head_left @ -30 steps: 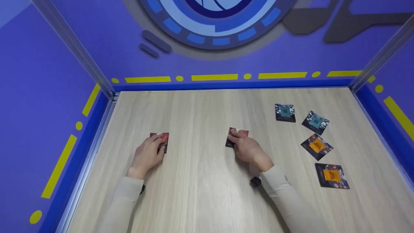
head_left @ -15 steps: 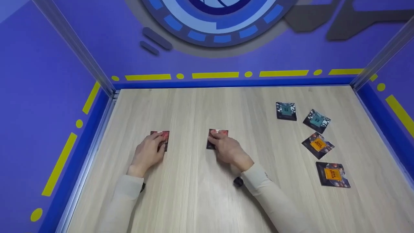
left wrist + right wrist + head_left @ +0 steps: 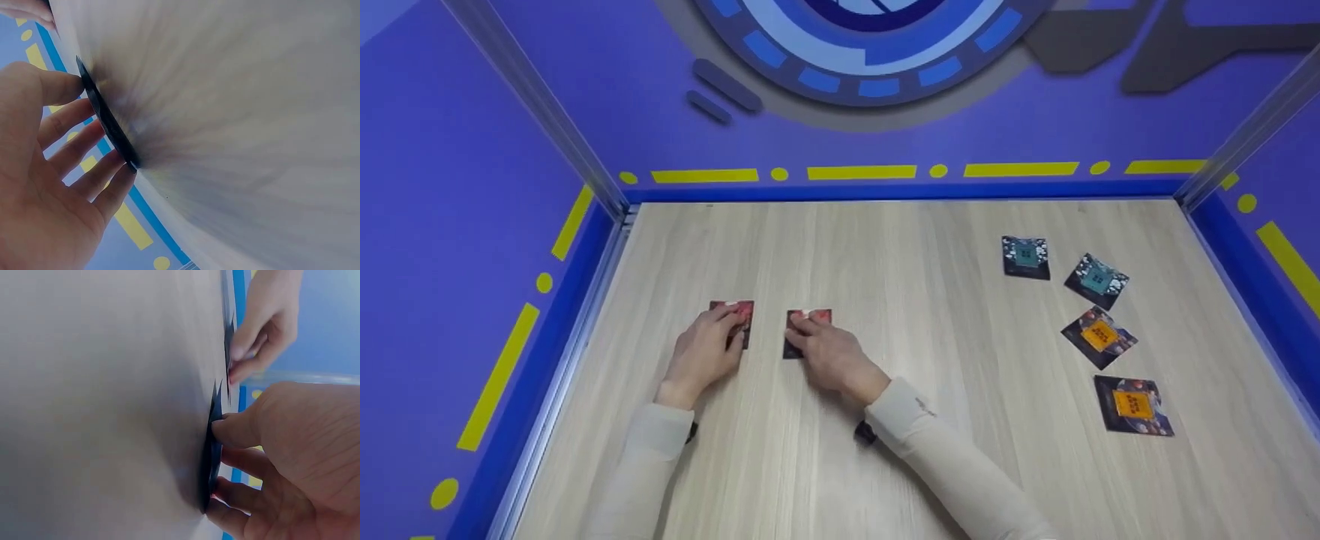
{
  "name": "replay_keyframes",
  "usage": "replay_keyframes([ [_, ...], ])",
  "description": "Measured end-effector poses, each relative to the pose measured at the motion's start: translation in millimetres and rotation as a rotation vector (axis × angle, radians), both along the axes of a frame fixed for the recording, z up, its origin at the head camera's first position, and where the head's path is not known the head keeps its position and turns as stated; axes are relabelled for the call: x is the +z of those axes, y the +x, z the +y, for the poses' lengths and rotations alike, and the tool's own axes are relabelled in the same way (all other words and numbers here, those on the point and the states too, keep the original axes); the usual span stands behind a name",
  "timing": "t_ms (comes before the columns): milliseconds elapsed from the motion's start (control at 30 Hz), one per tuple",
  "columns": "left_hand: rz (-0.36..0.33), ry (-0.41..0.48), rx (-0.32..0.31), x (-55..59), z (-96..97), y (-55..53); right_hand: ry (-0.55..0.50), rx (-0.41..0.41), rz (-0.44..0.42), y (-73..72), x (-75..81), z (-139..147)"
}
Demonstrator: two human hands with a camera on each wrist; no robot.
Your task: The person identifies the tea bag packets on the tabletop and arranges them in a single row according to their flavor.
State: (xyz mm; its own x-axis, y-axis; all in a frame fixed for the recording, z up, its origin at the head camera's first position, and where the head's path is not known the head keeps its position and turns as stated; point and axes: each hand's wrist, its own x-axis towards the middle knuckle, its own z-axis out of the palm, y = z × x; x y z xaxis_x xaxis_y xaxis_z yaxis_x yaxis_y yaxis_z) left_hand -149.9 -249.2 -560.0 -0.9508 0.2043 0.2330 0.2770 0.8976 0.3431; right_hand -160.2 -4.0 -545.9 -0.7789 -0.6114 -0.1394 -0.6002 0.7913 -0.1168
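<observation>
Flat on the wooden table, a small square black-and-red packet [image 3: 747,309] lies under my left hand [image 3: 706,352]. The thumb and fingertips rest on its top face, and the palm hides part of it. A short way to the right, a matching black-and-red packet [image 3: 792,350] is under the fingertips of my right hand [image 3: 836,360], which press it from above. Seen edge-on in the left wrist view, the left packet [image 3: 112,126] is a thin dark strip touched by spread fingers. The right wrist view shows the right packet [image 3: 210,464] low against the table, with the left hand beyond.
On the table's right side are two packets with teal labels, one farther back [image 3: 1026,256] and one tilted [image 3: 1098,280]. Nearer are two orange-labelled packets, one turned [image 3: 1100,337] and one closer [image 3: 1133,405]. Blue-purple panels [image 3: 855,142] enclose the back and sides.
My right hand has slid its black-and-red packet leftward across the table, close to the left one. The left hand has stayed on its packet.
</observation>
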Motion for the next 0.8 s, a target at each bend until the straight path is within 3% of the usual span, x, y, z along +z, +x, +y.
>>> replay_keyframes([
  [233, -0.03, -0.025, 0.003, 1.1, -0.3, -1.1, 0.065, 0.003, 0.005, 2.8, 0.3, -32],
  [433, -0.025, -0.029, 0.01, 3.0, -2.5, -1.9, 0.048, -0.015, -0.003, 2.8, 1.5, -55],
  [800, -0.018, -0.013, -0.005, 0.5, -1.5, -3.1, 0.083, -0.041, -0.048, -6.5, 0.9, -65],
])
